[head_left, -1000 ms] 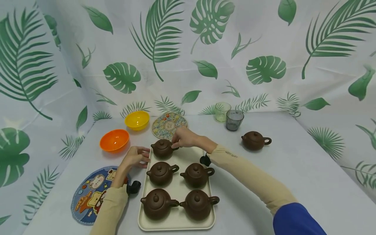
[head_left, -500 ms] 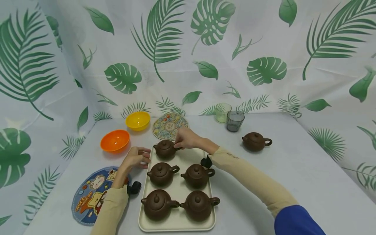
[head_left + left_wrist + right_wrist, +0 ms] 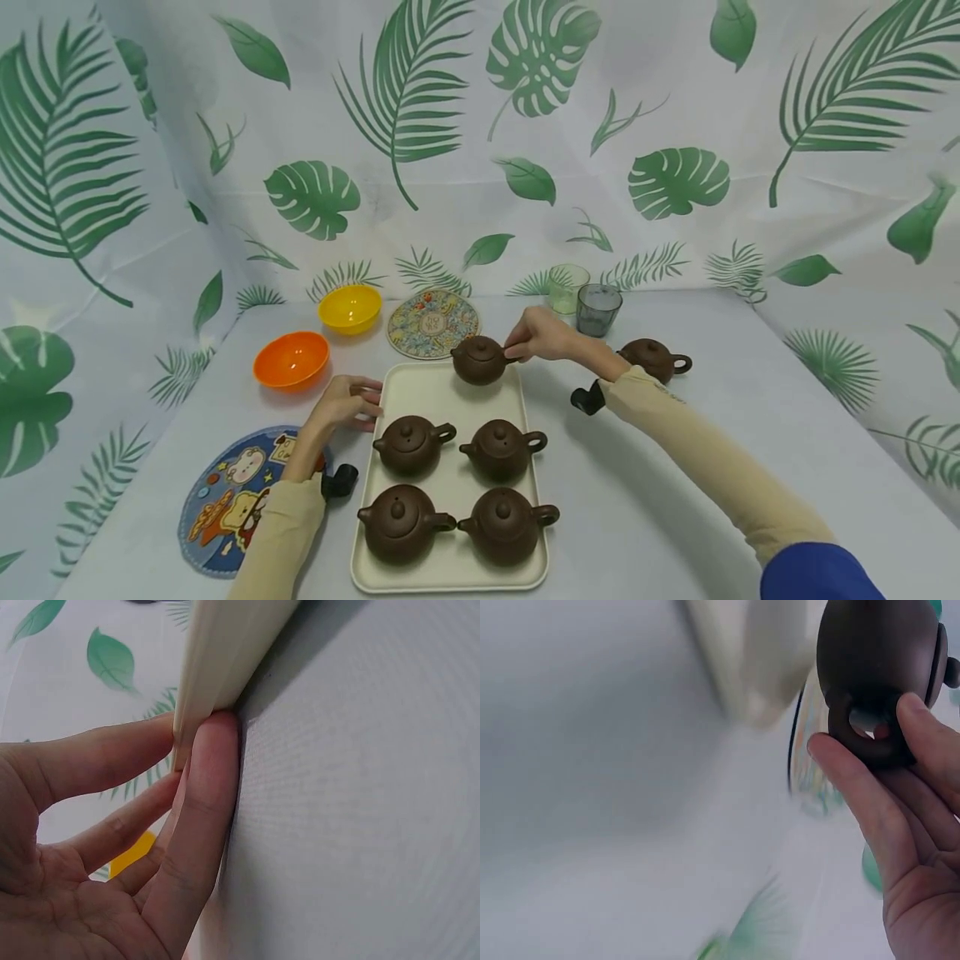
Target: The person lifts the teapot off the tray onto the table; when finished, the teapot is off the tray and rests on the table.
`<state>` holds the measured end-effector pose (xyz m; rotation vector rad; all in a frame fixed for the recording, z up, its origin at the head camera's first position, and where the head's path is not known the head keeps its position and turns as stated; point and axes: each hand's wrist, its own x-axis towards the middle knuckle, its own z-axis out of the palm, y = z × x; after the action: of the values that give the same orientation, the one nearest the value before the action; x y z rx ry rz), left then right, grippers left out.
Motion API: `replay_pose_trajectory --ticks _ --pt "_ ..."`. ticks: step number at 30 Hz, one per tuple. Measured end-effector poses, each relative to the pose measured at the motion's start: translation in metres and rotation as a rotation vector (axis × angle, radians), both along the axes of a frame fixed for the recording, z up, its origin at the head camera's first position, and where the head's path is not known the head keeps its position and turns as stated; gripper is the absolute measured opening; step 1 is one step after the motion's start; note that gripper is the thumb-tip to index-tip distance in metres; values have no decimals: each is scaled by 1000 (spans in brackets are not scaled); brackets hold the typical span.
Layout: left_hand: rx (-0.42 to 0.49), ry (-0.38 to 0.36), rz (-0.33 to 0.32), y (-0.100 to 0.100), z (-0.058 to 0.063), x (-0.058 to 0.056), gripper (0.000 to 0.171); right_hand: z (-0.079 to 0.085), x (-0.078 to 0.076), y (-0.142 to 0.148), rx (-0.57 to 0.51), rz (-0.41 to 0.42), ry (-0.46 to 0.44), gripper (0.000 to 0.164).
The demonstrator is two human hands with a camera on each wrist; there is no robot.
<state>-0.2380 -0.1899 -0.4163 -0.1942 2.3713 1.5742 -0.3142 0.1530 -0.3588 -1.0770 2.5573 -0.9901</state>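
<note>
My right hand [image 3: 542,335] pinches the handle of a small dark brown teapot [image 3: 478,362] between thumb and fingers. That teapot is upright over the back right corner of a cream tray [image 3: 420,392], its spout pointing left. In the right wrist view the thumb and a finger sit on either side of the teapot's looped handle [image 3: 870,754]. My left hand [image 3: 347,404] touches the left rim of the tray with extended fingers, one low beside the tabletop in the left wrist view. Several more teapots [image 3: 414,446] stand in two rows on the tray's front part.
Another teapot [image 3: 651,358] stands on the table to the right, partly behind my right forearm. Two glasses [image 3: 598,310] stand at the back. An orange bowl [image 3: 292,360], a yellow bowl [image 3: 350,308], a patterned round mat [image 3: 432,323] and a blue mat [image 3: 217,517] lie to the left and back.
My right hand has carried the teapot from the tray's back left corner to the right, over its back right corner. The left hand has stayed at the tray's rim.
</note>
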Motion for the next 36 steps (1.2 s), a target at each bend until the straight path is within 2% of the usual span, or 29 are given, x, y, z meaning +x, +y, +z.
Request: replay_pose_trajectory --ticks 3,10,15,20,31,36 --pt "-6 -7 1 1 0 0 48 3 0 24 -26 -39 -38 13" --pt "-17 -14 19 -1 2 2 48 3 0 65 26 -141 -55 14" --pt "-10 -10 13 -1 2 2 48 -2 2 83 13 -152 -94 13" --pt "-10 -8 3 0 1 2 48 -10 3 93 0 -124 -94 12" --pt "-14 0 14 1 1 1 47 -13 3 102 40 -186 -104 14" --pt "9 7 14 1 0 3 48 -13 6 101 70 -215 -11 17"
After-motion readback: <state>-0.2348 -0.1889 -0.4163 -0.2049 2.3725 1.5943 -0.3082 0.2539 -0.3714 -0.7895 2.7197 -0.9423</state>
